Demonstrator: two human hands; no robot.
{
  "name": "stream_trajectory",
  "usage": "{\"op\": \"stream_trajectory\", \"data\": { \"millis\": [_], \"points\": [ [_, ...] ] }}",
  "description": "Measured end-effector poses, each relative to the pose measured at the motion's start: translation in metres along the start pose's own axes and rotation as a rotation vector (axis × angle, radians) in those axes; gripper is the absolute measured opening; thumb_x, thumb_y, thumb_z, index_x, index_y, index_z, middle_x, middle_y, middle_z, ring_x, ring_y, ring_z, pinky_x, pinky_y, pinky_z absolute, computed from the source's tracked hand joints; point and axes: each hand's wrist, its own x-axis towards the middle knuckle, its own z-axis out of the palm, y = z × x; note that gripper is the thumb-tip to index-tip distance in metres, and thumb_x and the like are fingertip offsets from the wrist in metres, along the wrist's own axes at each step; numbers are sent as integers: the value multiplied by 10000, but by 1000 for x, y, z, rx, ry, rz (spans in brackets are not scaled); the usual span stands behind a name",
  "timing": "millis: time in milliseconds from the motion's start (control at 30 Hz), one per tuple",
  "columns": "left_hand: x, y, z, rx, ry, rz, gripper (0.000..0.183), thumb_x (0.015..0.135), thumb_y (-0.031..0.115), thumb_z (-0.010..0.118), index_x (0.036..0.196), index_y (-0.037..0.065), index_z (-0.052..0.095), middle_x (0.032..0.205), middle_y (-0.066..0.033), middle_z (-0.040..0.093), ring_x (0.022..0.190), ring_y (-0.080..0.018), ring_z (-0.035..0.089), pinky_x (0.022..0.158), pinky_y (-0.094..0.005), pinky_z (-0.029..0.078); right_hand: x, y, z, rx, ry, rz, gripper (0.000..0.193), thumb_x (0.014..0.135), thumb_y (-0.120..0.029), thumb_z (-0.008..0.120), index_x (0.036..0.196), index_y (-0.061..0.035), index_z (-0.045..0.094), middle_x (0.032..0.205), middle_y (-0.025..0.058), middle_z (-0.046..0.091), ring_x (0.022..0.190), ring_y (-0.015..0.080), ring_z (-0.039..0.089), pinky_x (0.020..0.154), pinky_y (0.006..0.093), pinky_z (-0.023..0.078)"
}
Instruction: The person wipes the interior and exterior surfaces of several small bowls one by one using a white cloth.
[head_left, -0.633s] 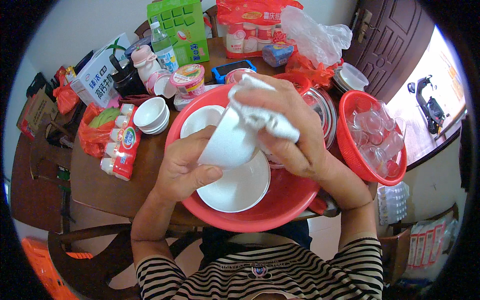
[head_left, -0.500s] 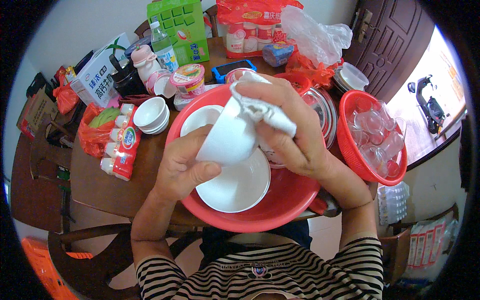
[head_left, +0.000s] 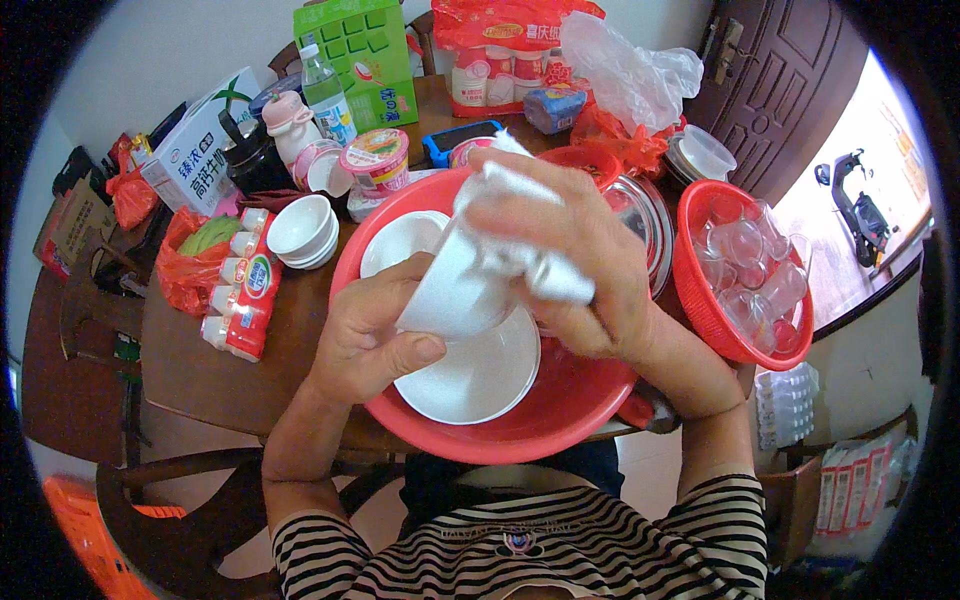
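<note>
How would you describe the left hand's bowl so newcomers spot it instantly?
Find the big red basin on the dark wooden table. Above it, the left hand holds a white bowl and the right hand a white cloth against it. Unlike the white bowls inside the basin, this one is held up, tilted.

Soft, fairly even indoor light falls on the surface (head_left: pixel 285 345), while harsh daylight in the open doorway (head_left: pixel 887 115) at right bleaches the area around a black scooter (head_left: pixel 858 212) nearly white. Blur smears the right hand (head_left: pixel 590 245) and its white cloth (head_left: pixel 560 282). Fisheye distortion bends the door (head_left: pixel 790 90); black vignetting swallows the corners.
</note>
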Motion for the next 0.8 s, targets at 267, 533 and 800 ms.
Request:
{"op": "stream_trajectory", "data": {
  "millis": [267,533,800],
  "points": [
    [1,-2,2,-37,75,-63,429,821,270,625,1104,-46,560,1121,-142,559,1024,-229,533,887,-334,389,0,0,11,-45,63,29,403,733,-150,603,1123,-71,537,1201,178,509,1076,360,518,880,407,429],
    [-2,-2,3,32,92,-53,425,809,264,635,1088,-49,570,1125,-156,559,1038,-245,530,892,-339,388,0,-7,13,-217,29,-160,314,739,-213,605,1041,-127,601,1197,166,529,1117,336,504,873,408,443],
    [-1,-1,2,5,76,14,410,791,224,636,1067,-73,574,1119,-191,554,1012,-269,549,863,-348,408,-2,4,6,514,28,416,365,895,-150,375,1218,1,451,1202,125,504,1092,159,474,913,305,376]
  ]
}}
